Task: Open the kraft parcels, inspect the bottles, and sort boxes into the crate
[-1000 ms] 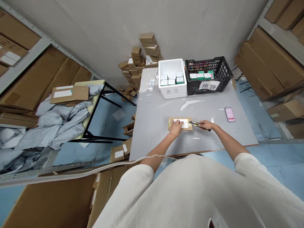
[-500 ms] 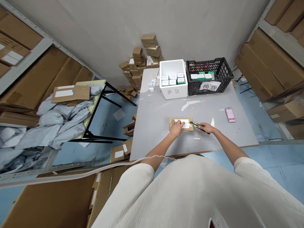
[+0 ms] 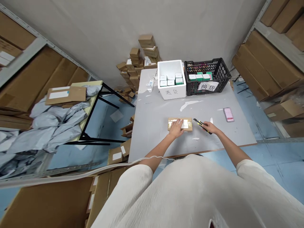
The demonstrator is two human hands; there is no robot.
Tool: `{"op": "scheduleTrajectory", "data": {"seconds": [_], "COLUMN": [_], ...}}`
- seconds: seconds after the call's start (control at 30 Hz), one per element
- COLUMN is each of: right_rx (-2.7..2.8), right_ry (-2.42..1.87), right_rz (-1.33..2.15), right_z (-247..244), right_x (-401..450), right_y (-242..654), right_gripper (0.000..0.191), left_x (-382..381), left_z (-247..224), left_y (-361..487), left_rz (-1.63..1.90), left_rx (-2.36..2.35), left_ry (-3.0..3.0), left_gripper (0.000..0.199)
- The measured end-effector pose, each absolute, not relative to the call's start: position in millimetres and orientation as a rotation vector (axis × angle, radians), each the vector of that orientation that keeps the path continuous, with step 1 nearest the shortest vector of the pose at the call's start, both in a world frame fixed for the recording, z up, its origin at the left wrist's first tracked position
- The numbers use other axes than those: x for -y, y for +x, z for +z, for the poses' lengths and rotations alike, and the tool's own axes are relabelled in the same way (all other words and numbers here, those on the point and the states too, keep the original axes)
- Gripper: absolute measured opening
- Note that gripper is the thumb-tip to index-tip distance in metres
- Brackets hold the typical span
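Observation:
A small brown cardboard box [image 3: 189, 126] with a white label and shiny tape lies flat near the front of the grey table [image 3: 152, 139]. On top of it rests my left hand [image 3: 176, 128], fingers spread and pressing down, covering part of the label. My right hand [image 3: 210, 127] is closed around a black and yellow utility knife [image 3: 200, 123]. Its blade points left toward the box's right end, with a small gap between them.
A white foam box [image 3: 172, 92] and a black crate [image 3: 201, 90], both holding small white-and-green boxes, stand at the table's back. A pink phone-like object [image 3: 228, 114], partly pixelated, lies to the right. Grey bags [image 3: 54, 122] cover the left side table. Cardboard boxes [image 3: 146, 50] are stacked behind.
My right hand has drawn the utility knife right, away from the box's end. The left hand stays on the box, its fingers slightly more spread. The view has shifted a little.

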State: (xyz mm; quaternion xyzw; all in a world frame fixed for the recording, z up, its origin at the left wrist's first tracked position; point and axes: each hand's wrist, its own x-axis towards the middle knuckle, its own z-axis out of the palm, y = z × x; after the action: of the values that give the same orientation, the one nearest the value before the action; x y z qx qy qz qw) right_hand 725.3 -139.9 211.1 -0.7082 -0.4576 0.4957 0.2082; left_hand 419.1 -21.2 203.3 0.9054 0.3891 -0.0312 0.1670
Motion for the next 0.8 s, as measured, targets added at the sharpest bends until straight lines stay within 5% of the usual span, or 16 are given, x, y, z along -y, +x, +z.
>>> {"op": "scheduleTrajectory", "data": {"seconds": [0.17,0.4,0.8], "right_rx": [1.356,1.977,2.014], "right_ry": [-1.999,-1.997,-2.095], "right_rz": [1.224,0.779,0.548], "right_z": [210,219,196], "right_x": [150,157,152], "right_y": [724,712,695], "right_gripper": [0.040,0.042,0.047], "left_x": [6,-3,4], "left_z": [217,214,188], "left_y": [438,455,452], "left_rz": [-0.085,-0.109,-0.041], "left_rx": [-1.231,-1.102,-1.021], "left_ry": [2.507,2.684,2.658], "left_gripper": [0.051,0.051,0.087]}}
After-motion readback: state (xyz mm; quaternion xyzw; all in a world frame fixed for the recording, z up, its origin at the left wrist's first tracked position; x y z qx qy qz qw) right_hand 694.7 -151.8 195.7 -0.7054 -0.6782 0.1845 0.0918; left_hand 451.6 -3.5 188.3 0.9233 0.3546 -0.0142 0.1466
